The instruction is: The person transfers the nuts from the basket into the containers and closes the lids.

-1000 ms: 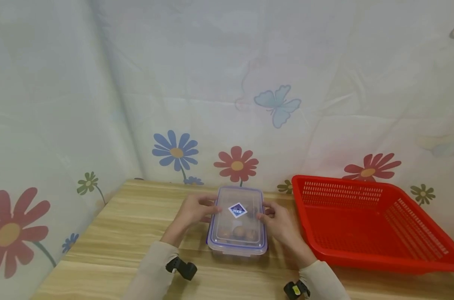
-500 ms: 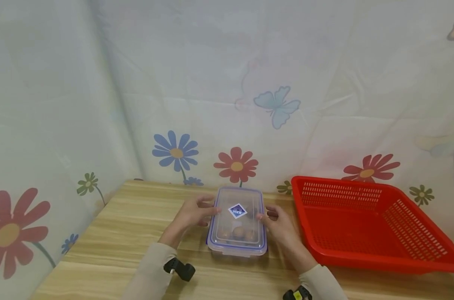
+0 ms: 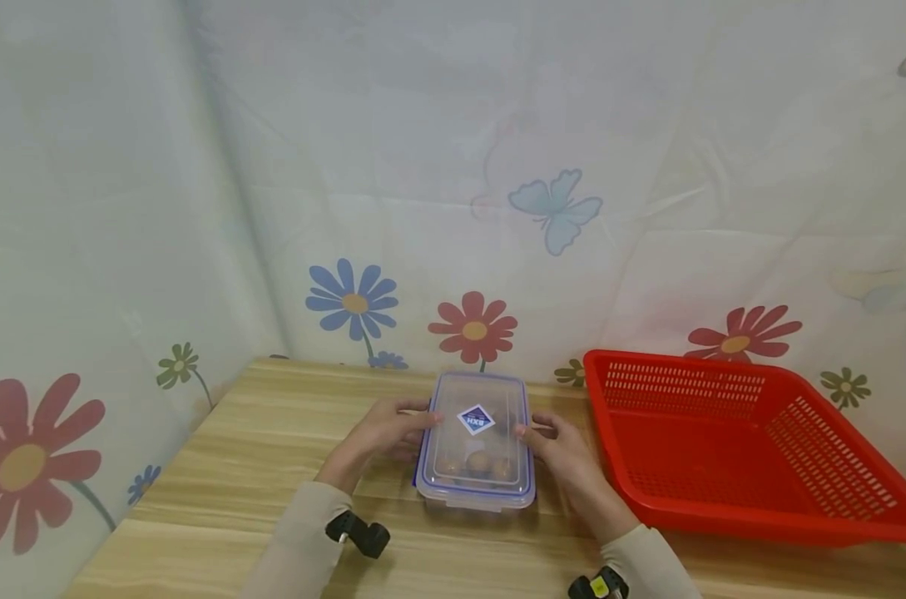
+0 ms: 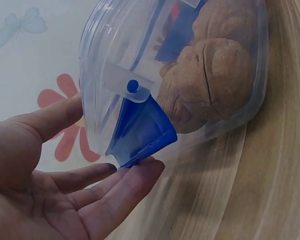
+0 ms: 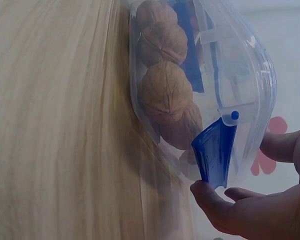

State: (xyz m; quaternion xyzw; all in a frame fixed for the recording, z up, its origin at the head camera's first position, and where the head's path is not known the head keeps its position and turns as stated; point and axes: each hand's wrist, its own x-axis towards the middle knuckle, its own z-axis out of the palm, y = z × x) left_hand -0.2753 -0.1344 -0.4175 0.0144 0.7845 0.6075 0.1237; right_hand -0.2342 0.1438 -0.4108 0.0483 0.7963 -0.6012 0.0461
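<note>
A clear plastic food container [image 3: 475,491] with a blue-edged lid lies flat on the wooden table. Several walnuts [image 5: 165,92] show through its wall. My left hand [image 3: 385,428] holds its left side, thumb on the lid's edge and fingertips against a blue latch [image 4: 145,132] that sticks outward from the wall. On the opposite side my right hand [image 3: 565,453] does the same, its thumb on the lid and a fingertip touching another flared blue latch [image 5: 214,152]. The lid [image 3: 490,395] sits on the container and carries a blue-and-white diamond sticker [image 3: 475,419].
A large red plastic basket [image 3: 700,453] stands on the table close to my right hand. A flowered curtain [image 3: 423,166] hangs behind and to the left. Bare wooden table [image 3: 273,433] extends left of the container.
The fingers of my left hand have drawn in slightly against the container's side. Container and basket keep their places, and the right hand has barely shifted.
</note>
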